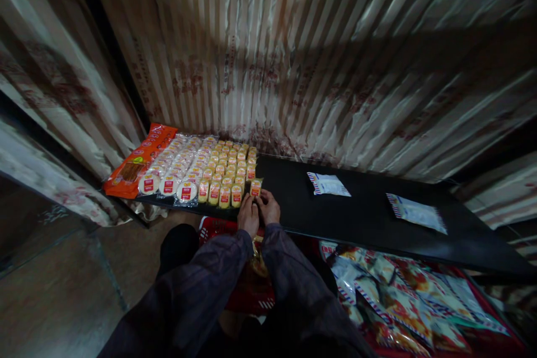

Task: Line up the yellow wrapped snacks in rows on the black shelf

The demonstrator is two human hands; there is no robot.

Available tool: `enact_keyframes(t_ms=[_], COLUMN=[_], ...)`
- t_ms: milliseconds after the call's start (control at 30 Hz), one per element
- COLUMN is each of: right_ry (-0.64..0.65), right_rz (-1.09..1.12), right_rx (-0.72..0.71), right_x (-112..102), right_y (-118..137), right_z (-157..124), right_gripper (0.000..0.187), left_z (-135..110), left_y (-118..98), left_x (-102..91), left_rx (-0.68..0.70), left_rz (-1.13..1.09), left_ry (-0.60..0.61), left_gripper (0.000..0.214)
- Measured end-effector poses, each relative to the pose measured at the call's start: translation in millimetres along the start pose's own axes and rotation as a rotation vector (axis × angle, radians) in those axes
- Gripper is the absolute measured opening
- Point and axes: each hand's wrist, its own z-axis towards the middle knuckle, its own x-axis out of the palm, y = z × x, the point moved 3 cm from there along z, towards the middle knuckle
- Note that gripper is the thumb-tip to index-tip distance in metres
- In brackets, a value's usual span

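My left hand [249, 216] and my right hand [269, 208] meet at the front edge of a black shelf [289, 196]. Between their closed fingertips is a small wrapped yellow cake [255, 187] with a red and white label, tilted up. It is at the front right end of close rows of similar yellow cakes [225, 196]. Left of these rows lie round white wrapped pastries [187, 192], also in rows with red labels. Beneath my forearms is a red crate [207, 224] with some wrapped items, mostly hidden by my arms.
An orange snack bag [140, 162] lies at the shelf's left end. Two white packets, one nearer [328, 184] and one farther right [416, 213], rest on the shelf. A red crate of packaged bread [403, 291] stands below right. Striped cloth [268, 56] hangs behind.
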Motion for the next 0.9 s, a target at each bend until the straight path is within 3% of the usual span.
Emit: enact_keyframes(t_ms=[300, 500, 900], right_ry=[0.005, 0.084, 0.072], right_rz=[0.057, 0.141, 0.162], right_rx=[-0.001, -0.016, -0.030], right_x=[8, 9, 17], right_y=[6, 10, 8], right_z=[19, 27, 41], right_gripper=[0.030, 0.030, 0.029], left_z=[17, 20, 38], left_y=[-6, -12, -9], left_x=[3.2, 6.6, 14.7], left_rx=[-0.022, -0.050, -0.019], left_rz=[0.054, 0.045, 0.055], left_ry=[0.012, 0.037, 0.029], left_gripper=[0.045, 0.048, 0.047])
